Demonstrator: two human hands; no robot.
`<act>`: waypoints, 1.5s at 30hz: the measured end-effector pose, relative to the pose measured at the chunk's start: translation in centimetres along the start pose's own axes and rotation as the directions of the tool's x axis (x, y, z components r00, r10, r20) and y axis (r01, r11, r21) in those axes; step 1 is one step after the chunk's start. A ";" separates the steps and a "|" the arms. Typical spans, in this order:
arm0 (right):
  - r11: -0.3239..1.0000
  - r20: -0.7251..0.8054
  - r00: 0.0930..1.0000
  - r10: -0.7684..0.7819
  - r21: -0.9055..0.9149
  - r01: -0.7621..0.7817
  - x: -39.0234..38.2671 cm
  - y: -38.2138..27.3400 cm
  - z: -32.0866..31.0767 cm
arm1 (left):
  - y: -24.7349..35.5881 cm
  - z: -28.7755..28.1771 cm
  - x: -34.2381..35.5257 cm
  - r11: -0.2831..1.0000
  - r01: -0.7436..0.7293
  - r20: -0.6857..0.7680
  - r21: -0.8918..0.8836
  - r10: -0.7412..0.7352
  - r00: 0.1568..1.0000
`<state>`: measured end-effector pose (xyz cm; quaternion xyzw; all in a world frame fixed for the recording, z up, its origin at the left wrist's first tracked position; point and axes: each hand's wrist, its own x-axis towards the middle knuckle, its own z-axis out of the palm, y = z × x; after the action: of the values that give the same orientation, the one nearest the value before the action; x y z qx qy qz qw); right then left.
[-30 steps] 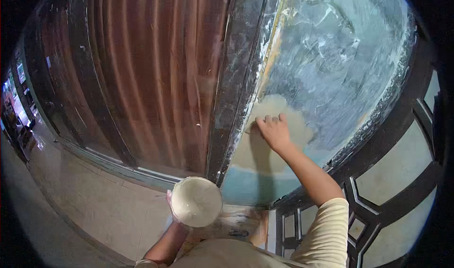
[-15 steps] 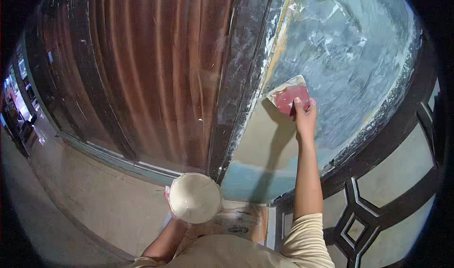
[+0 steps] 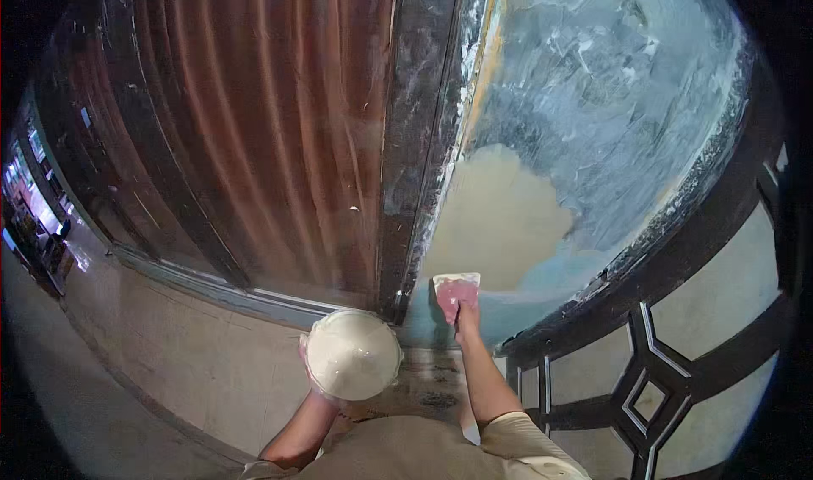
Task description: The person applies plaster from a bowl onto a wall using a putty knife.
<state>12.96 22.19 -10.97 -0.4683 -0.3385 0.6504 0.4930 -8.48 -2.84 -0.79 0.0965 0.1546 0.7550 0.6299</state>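
Note:
My right hand (image 3: 467, 321) is closed on the handle end of a red putty scraper (image 3: 458, 290). Pale paste coats the scraper's wide edge, which lies at or just off the lower wall, below a smooth beige patch of filler (image 3: 504, 217). Down to the left, my left hand (image 3: 320, 399) grips a round container (image 3: 351, 355) from its side and underneath. Off-white paste fills it, heaped toward the middle. Most of the left fingers are hidden behind it.
Rough blue-grey wall (image 3: 610, 107) surrounds the patch. A dark wooden frame (image 3: 428, 99) with reddish-brown curtain-like folds (image 3: 279, 124) stands to the left. Dark-framed panelling (image 3: 644, 310) runs along the right. Tiled floor (image 3: 203, 361) lies at lower left.
My right hand and the scraper have moved down and left, from the patch's upper part to below it. The beige patch now reaches farther right. The left hand still holds the container.

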 end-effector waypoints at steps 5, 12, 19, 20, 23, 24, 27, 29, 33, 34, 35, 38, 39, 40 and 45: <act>0.837 0.074 0.839 -0.539 0.153 0.525 -0.9 -16.8 7.3 | 0.4 2.9 0.5 0.993 0.093 0.118 0.065 -0.101 0.988; 0.885 0.002 0.890 -0.455 0.110 0.452 1.5 -13.9 7.3 | 0.4 3.3 0.4 0.998 0.004 -0.014 0.058 -0.003 1.000; 0.964 -0.103 0.982 -0.157 -0.233 0.130 2.8 6.5 -2.1 | 0.8 3.7 0.1 0.995 0.086 0.048 0.045 -0.088 0.995; 0.962 -0.061 0.994 -0.092 -0.265 0.073 1.9 5.6 -0.8 | 0.9 4.5 -0.3 0.982 0.091 0.097 -0.164 -0.075 0.992; 0.802 -0.040 0.929 -0.369 -0.518 0.297 3.5 6.2 -1.7 | 0.4 5.8 0.2 0.922 0.175 0.215 -0.345 -0.104 0.971; 0.662 0.080 0.867 -0.492 -0.612 0.433 2.4 3.8 0.9 | 0.5 5.6 0.1 0.928 0.167 0.250 -0.333 -0.084 0.965; 0.461 0.181 0.791 -0.585 -0.728 0.508 2.3 -1.4 2.6 | 0.0 4.5 0.7 0.994 0.051 0.037 -0.092 -0.048 0.998; 0.430 0.125 0.787 -0.604 -0.781 0.454 3.1 -3.4 0.6 | -0.4 4.7 0.8 0.997 0.069 -0.025 -0.027 -0.070 0.997; 0.402 -0.124 0.626 -0.770 -0.856 0.325 3.3 -5.6 -8.4 | -1.0 4.8 0.7 0.963 0.127 0.125 -0.236 -0.100 0.987; 0.408 -0.172 0.629 -0.758 -0.877 0.252 3.2 -5.4 -11.0 | -1.3 4.5 0.9 0.987 0.097 0.056 -0.125 -0.090 0.994; 0.408 -0.173 0.630 -0.757 -0.878 0.249 2.5 -4.9 -11.7 | -1.5 4.5 1.1 0.997 0.071 -0.013 -0.010 -0.071 0.997; 0.450 -0.050 0.806 -0.590 -0.849 0.276 1.5 -3.2 -11.4 | -2.0 5.8 1.4 0.983 0.132 0.068 -0.130 -0.124 0.990; 0.440 0.036 0.843 -0.537 -0.841 0.316 1.0 -2.1 -9.3 | -2.4 6.5 1.4 0.936 0.179 0.152 -0.305 -0.138 0.979; 0.424 0.111 0.806 -0.581 -0.804 0.416 1.7 -0.4 -8.3 | -2.9 7.1 1.8 0.888 0.249 0.229 -0.387 -0.169 0.959; 0.446 0.230 0.805 -0.547 -0.733 0.513 1.7 -3.2 -0.5 | -5.4 7.7 3.0 0.988 0.152 0.034 0.032 -0.153 0.988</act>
<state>14.32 24.73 -8.70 -0.5146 -0.6996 0.2465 0.4300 -1.42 1.85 4.34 0.1072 0.1610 0.7005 0.6869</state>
